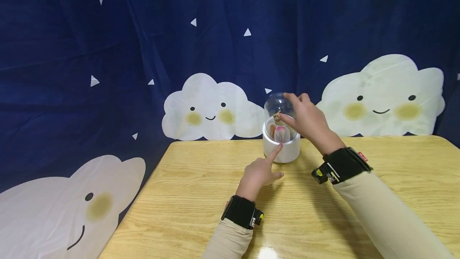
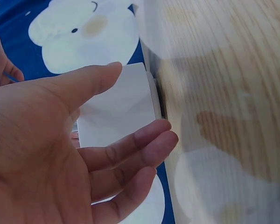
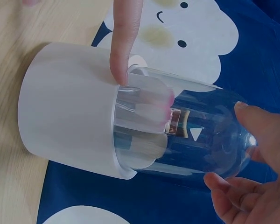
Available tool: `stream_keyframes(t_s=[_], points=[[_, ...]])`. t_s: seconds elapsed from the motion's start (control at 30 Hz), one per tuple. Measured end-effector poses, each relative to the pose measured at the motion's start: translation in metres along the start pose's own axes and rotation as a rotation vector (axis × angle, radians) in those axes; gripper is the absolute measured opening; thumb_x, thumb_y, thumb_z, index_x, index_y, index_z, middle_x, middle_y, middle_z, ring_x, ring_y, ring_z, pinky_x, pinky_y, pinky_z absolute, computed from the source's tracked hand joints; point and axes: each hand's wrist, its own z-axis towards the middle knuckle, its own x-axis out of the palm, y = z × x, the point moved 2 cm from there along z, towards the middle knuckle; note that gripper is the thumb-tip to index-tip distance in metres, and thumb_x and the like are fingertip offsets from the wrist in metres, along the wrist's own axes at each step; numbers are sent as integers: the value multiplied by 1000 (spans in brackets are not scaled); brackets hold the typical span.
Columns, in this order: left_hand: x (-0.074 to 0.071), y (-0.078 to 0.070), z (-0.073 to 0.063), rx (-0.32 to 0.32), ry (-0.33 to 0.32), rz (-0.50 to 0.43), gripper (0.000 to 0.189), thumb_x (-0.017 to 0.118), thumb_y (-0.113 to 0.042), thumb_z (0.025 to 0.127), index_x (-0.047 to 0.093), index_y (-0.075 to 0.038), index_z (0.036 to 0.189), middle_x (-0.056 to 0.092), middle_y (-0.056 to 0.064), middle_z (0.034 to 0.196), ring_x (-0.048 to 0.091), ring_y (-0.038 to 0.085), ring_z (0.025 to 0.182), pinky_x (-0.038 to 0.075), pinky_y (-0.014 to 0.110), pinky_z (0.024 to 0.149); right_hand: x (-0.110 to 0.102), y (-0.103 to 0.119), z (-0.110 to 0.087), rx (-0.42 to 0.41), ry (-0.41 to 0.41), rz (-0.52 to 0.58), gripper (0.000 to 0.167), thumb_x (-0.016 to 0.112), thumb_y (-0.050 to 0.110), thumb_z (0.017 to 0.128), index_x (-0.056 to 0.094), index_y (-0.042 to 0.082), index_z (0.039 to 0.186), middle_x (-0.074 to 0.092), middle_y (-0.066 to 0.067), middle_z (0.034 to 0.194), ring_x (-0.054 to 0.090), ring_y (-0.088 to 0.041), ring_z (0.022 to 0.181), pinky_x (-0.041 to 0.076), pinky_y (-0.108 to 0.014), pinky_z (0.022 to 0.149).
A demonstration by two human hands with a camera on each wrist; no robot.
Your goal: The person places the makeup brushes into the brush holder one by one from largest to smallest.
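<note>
A white round holder [image 1: 284, 153] stands upright at the table's far side, topped by a clear dome cover [image 1: 274, 101]. My right hand [image 1: 312, 118] grips the dome near its top between thumb and fingers. The dome's lower end meets the holder's rim. Through the dome show a translucent piece with a pink top [image 3: 151, 102] and a small gold-and-brown item [image 3: 178, 123]; their kinds are unclear. With its index finger straight, my left hand [image 1: 259, 172] touches the holder's front rim. Its other fingers bend loosely and hold nothing, as the left wrist view shows.
The wooden table [image 1: 194, 195] carries the holder close to its back edge. Behind hangs a dark blue curtain [image 1: 223, 51] with white triangles and smiling clouds. A black wrist strap with a small camera [image 1: 345, 165] sits on the right forearm.
</note>
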Motion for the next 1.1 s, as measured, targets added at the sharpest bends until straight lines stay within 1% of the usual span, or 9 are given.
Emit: stream_keyframes(t_s=[0.17, 0.33, 0.5, 0.67, 0.83, 1.0, 1.1], points=[[0, 1, 1, 1, -3, -12, 88, 73, -45, 92, 15, -53, 158, 72, 14, 107, 69, 24, 90, 53, 37, 66, 1, 0, 2, 3, 0, 1, 69, 76, 34, 91, 46, 5, 147, 52, -31, 113, 60, -35, 72, 52, -48, 55], [1, 2, 2, -1, -8, -19, 89, 73, -44, 92, 15, -53, 158, 72, 13, 107, 69, 24, 89, 53, 37, 65, 2, 0, 4, 19, 23, -4, 70, 75, 34, 92, 45, 5, 147, 51, -30, 113, 59, -34, 71, 52, -46, 55], [3, 3, 5, -3, -13, -20, 89, 73, -44, 92, 14, -53, 158, 72, 13, 109, 69, 24, 91, 53, 37, 66, 2, 1, 5, 22, 36, -7, 70, 75, 36, 92, 45, 4, 148, 51, -32, 116, 59, -35, 72, 53, -47, 57], [4, 4, 5, -13, -4, -25, 89, 73, -44, 93, 13, -54, 158, 71, 13, 110, 69, 24, 90, 53, 37, 66, 2, 1, 7, 11, 32, -8, 69, 75, 36, 92, 46, 4, 146, 52, -33, 115, 59, -36, 71, 53, -48, 56], [3, 5, 5, -19, -2, -34, 90, 73, -43, 93, 12, -54, 158, 71, 14, 106, 67, 23, 85, 53, 37, 64, 3, 0, 10, 11, 26, -12, 68, 77, 35, 90, 48, 4, 144, 53, -31, 111, 60, -36, 73, 55, -51, 59], [3, 5, 6, -27, -8, -33, 91, 74, -43, 92, 12, -55, 158, 70, 13, 101, 64, 21, 78, 51, 36, 61, 3, 0, 11, 15, 31, -6, 70, 78, 35, 89, 48, 4, 144, 53, -32, 113, 61, -37, 75, 55, -52, 60], [3, 5, 6, -31, -4, -33, 90, 74, -42, 92, 12, -55, 158, 68, 11, 93, 61, 20, 72, 50, 35, 59, 3, 1, 11, 5, 25, -8, 70, 78, 34, 89, 48, 3, 143, 53, -32, 112, 60, -37, 73, 55, -51, 59]])
